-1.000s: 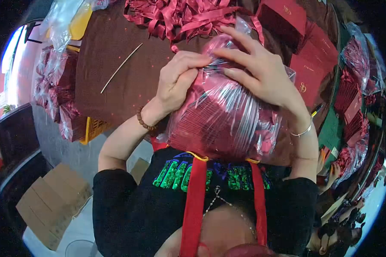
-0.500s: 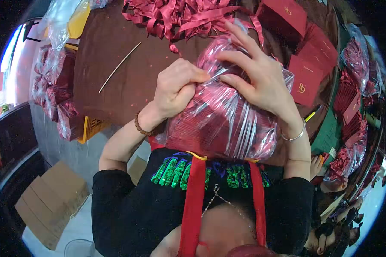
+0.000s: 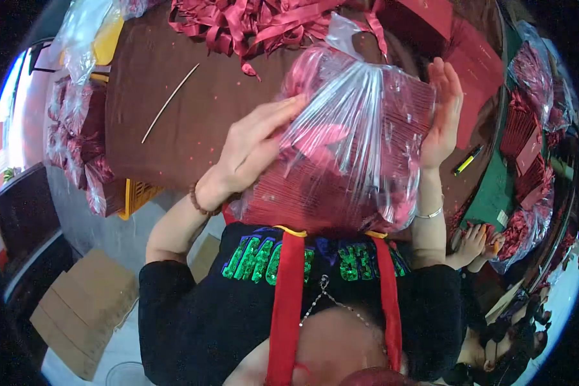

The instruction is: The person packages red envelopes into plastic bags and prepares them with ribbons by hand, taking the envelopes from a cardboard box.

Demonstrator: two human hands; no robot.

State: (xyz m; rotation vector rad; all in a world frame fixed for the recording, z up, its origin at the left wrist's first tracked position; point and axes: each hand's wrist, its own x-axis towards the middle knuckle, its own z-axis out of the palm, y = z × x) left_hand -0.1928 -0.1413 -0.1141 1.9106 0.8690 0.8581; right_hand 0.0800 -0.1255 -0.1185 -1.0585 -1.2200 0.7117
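A clear plastic bag (image 3: 360, 116) packed with rows of thin dark-red folded pieces and pink-red ribbon stands against my body at the table edge. Its plastic is drawn into pleats that meet at the top, where a loose end sticks up. My left hand (image 3: 257, 141) lies along the bag's left side, fingers stretched and fingertips touching the plastic. On the opposite side, my right hand (image 3: 442, 116) is upright with straight fingers, its palm facing the bag. Neither hand pinches the plastic.
Red ribbons (image 3: 251, 26) lie heaped at the back of the brown table, near red boxes (image 3: 424, 19). A thin pale stick (image 3: 169, 103) lies left, a yellow marker (image 3: 468, 160) right. Filled bags (image 3: 77, 122) stand at left. Another person's hand (image 3: 473, 241) is at right.
Both hands have let go of the gathered plastic at the top. My right hand has moved outward to the bag's right side; my left has flattened against its left side.
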